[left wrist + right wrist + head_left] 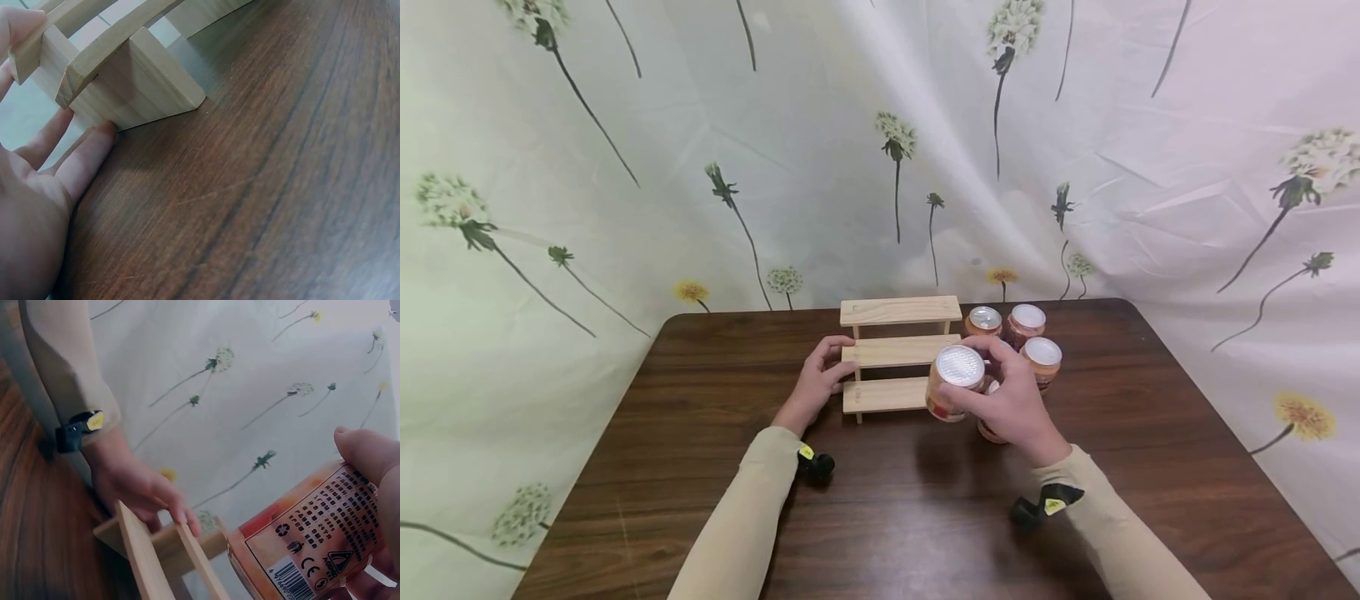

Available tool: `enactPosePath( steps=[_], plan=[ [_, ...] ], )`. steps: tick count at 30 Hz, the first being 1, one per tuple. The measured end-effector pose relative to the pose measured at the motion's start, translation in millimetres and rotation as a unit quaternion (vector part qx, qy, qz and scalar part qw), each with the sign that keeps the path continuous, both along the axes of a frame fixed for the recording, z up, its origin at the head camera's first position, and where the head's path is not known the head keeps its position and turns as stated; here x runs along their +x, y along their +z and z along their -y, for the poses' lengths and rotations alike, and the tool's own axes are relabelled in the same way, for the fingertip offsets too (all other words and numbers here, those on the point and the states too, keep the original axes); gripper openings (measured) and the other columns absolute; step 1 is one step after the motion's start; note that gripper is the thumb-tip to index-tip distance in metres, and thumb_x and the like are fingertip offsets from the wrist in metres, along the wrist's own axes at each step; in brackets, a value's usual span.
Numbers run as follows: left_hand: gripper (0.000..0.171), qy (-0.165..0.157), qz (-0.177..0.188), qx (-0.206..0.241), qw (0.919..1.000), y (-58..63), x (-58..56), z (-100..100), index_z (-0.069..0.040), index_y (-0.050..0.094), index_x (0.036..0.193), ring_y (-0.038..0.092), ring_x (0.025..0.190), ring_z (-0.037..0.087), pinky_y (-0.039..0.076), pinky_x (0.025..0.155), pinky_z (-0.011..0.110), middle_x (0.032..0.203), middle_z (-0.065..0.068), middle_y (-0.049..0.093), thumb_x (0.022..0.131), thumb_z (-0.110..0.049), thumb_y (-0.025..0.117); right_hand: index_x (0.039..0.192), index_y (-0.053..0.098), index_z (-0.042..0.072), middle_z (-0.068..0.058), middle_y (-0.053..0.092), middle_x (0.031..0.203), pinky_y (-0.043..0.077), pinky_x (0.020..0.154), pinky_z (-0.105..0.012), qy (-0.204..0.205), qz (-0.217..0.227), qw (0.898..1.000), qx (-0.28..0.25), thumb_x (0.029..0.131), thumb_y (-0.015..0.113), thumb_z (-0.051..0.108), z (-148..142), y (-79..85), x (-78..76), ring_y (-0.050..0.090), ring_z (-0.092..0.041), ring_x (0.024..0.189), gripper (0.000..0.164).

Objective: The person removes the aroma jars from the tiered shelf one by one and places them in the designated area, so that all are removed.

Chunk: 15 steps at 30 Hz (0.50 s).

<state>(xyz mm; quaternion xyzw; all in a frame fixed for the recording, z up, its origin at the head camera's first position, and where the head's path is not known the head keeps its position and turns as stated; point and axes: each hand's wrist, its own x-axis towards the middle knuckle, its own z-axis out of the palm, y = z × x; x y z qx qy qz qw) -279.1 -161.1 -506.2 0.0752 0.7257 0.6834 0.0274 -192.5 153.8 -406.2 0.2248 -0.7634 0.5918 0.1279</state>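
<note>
A three-tier wooden rack [898,352] of pale wood stands on the table. At its left end my left hand [817,382] holds it, with thumb and fingers at the middle shelf's end and fingertips against the side panel [150,81]. My right hand [1018,408] grips a small can [946,400] by its sides, raised in front of the rack's right end. The can has a pale silvery top; its orange label [312,531] carries dark print and a barcode. Behind and below the right hand stand several similar cans [1042,358], partly hidden by it.
The dark wood-grain table [700,467] ends at a rounded far edge just behind the rack. A white cloth [820,167] printed with dandelions hangs behind and along both sides. Each sleeve bears a small black wrist camera [816,467].
</note>
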Motion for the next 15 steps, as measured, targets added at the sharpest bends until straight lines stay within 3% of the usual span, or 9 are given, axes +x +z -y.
enactPosePath(
  steps=[6, 15],
  plan=[
    [0.041, -0.002, -0.002, 0.003, 1.0, -3.3, -1.8, -0.1, -0.01, 0.054, 0.141, 0.06, 0.115, 0.027, 0.059, 0.082, 0.037, 0.141, 0.019, 0.053, 0.104, -0.016, 0.068, 0.123, 0.068, 0.007, -0.005, 0.068, 0.111, 0.056, 0.074, -0.026, -0.052, -0.005, 0.999, 0.011, 0.078, 0.091, 0.004, -27.2, 6.7, 0.8, 0.067, -0.016, 0.089, 0.051],
    [0.04, -0.002, -0.004, 0.011, 0.9999, -2.5, -1.6, -0.1, -0.01, 0.054, 0.141, 0.06, 0.113, 0.025, 0.06, 0.081, 0.035, 0.139, 0.018, 0.054, 0.104, -0.014, 0.067, 0.123, 0.065, -0.002, 0.0, 0.068, 0.112, 0.056, 0.07, -0.019, -0.112, -0.013, 0.994, -0.005, 0.08, 0.087, -0.004, -69.5, 11.5, 0.9, 0.067, -0.01, 0.089, 0.048]
  ],
)
